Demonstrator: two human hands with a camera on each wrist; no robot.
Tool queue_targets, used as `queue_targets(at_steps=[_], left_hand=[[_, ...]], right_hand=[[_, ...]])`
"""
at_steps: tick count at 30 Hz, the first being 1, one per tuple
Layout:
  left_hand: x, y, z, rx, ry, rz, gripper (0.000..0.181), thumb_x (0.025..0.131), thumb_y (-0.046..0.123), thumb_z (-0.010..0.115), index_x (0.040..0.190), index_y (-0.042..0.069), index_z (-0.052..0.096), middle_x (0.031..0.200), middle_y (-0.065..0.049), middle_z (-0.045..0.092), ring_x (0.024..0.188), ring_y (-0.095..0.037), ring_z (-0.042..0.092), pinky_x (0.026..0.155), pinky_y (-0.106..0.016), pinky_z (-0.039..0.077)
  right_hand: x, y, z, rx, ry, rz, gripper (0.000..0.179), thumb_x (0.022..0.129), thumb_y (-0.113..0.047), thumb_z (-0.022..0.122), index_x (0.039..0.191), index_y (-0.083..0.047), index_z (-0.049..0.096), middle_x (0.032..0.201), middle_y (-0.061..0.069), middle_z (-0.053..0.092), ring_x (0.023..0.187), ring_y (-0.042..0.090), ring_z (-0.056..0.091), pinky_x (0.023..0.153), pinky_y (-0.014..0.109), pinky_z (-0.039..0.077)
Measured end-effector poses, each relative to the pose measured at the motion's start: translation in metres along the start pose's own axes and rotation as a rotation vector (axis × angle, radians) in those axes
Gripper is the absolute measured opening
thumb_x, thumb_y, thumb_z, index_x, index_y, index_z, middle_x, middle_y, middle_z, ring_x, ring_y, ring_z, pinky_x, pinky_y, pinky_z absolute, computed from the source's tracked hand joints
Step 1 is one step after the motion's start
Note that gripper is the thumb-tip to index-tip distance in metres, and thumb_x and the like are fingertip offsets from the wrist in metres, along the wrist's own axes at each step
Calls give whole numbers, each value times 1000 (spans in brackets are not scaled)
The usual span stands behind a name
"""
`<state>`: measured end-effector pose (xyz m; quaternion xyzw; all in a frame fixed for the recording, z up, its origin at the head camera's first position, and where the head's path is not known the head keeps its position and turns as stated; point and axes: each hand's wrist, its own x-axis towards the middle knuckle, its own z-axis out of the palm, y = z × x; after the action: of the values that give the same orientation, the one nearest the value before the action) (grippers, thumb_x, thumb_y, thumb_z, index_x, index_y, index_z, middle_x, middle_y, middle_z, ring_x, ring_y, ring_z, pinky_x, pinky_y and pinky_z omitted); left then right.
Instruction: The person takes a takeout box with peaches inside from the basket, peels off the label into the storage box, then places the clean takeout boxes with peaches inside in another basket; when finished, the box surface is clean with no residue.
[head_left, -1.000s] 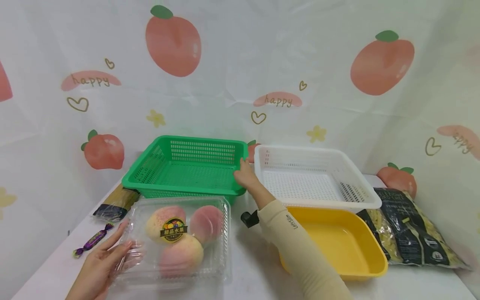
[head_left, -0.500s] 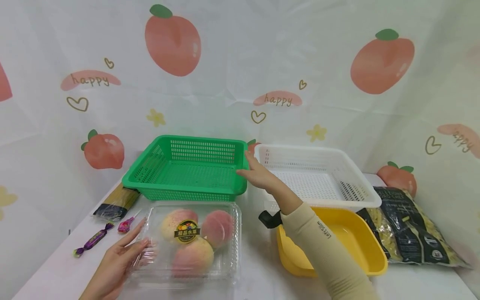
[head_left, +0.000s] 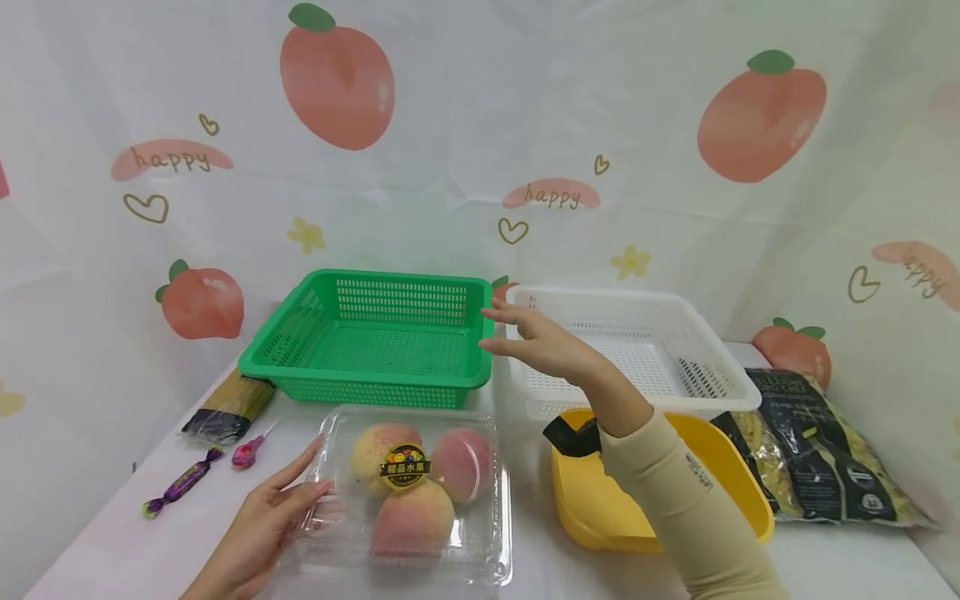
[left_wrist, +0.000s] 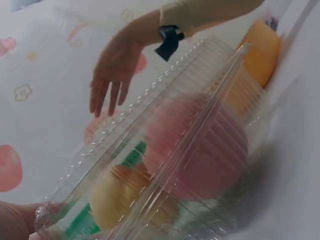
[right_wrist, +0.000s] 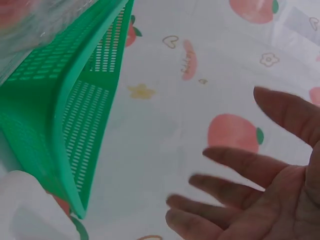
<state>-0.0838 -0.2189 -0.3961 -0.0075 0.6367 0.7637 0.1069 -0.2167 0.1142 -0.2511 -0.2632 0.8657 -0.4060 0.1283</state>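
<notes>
My left hand (head_left: 262, 521) grips the left side of a clear plastic fruit box (head_left: 405, 467) with a black, gold-lettered label. Three peaches (head_left: 415, 521) show through its lid. In the left wrist view, a peach (left_wrist: 200, 145) appears large behind the ribbed plastic wall. My right hand (head_left: 551, 342) hovers with spread fingers, holding nothing, by the right end of a green basket (head_left: 367, 392). From the right wrist, that hand (right_wrist: 270, 195) is seen apart from the basket's rim. The underside of the fruit box is hidden.
A white basket (head_left: 633, 400) stands right of the green one, with a yellow basin (head_left: 607, 508) in front. A pasta bag (head_left: 817, 458) lies far right. At left are a packet of dry noodles (head_left: 228, 408), a lollipop (head_left: 246, 452) and a purple-wrapped candy (head_left: 182, 483).
My right hand has come off the green basket's rim, drawn back to the right and spread its fingers. The left hand has shifted the fruit box rightward, uncovering the lollipop.
</notes>
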Motion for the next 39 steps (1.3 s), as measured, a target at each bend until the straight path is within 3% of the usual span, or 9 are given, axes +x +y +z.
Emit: queue_targets(at_steps=[3, 5, 8, 11, 21, 25, 30, 35, 39], left_hand=[[2, 3, 6, -7, -16, -41, 47, 96, 16, 52, 120, 56, 47, 93, 6, 71, 79, -8, 68, 72, -24, 57], [4, 5, 11, -9, -19, -66, 55, 96, 16, 52, 134, 52, 34, 93, 6, 70, 80, -10, 69, 74, -25, 57], [7, 6, 18, 11, -21, -94, 67, 96, 18, 51, 149, 31, 12, 94, 8, 70, 81, -8, 69, 76, -24, 56], [8, 7, 25, 46, -43, -98, 70, 97, 17, 49, 150, 16, 3, 94, 10, 70, 81, -7, 69, 75, -21, 55], [12, 5, 41, 44, -109, -80, 73, 96, 14, 51, 151, 13, 2, 92, 7, 69, 79, -8, 69, 78, -23, 55], [14, 3, 46, 44, -139, -66, 75, 95, 13, 51, 151, 11, 1, 93, 6, 67, 80, -8, 69, 78, -24, 55], [15, 5, 49, 64, -142, -83, 75, 95, 15, 51, 151, 12, 1, 96, 2, 63, 82, -8, 68, 79, -24, 55], [18, 10, 51, 275, -70, -94, 72, 95, 24, 54, 151, 10, 10, 101, -6, 64, 85, -12, 67, 72, -25, 54], [20, 13, 52, 484, 10, -41, 67, 91, 26, 59, 147, 7, 26, 109, -16, 64, 94, -19, 63, 76, -30, 52]], right_hand=[[-3, -4, 1, -44, -39, -55, 55, 92, -28, 58, 142, -11, 40, 153, 3, 28, 144, 27, 18, 115, 48, 22], [-3, -6, 3, -81, -67, -85, 54, 91, -27, 60, 139, -9, 44, 150, 5, 35, 143, 26, 22, 114, 48, 24], [-2, -8, 9, -142, -95, -103, 53, 88, -26, 64, 136, -9, 48, 146, 5, 42, 141, 26, 27, 113, 47, 28], [0, -9, 16, -196, -124, -107, 53, 86, -27, 66, 134, -9, 51, 142, 6, 47, 137, 24, 36, 110, 44, 34], [7, -13, 40, -302, -316, -152, 45, 84, -17, 70, 124, -1, 58, 127, 10, 59, 112, 26, 58, 89, 27, 51], [11, -14, 47, -360, -370, -149, 36, 82, -14, 71, 116, -3, 64, 117, 7, 64, 98, 17, 61, 78, 17, 51], [18, -15, 58, -397, -448, -132, 27, 79, -11, 73, 104, -5, 69, 100, 4, 69, 88, 14, 61, 72, 15, 49], [25, -13, 67, -416, -478, -126, 20, 77, -8, 74, 96, -5, 71, 87, 2, 68, 77, 8, 58, 66, 14, 48], [29, -10, 71, -403, -485, -121, 14, 77, -5, 74, 90, -5, 71, 80, 0, 65, 74, 6, 55, 65, 15, 48]])
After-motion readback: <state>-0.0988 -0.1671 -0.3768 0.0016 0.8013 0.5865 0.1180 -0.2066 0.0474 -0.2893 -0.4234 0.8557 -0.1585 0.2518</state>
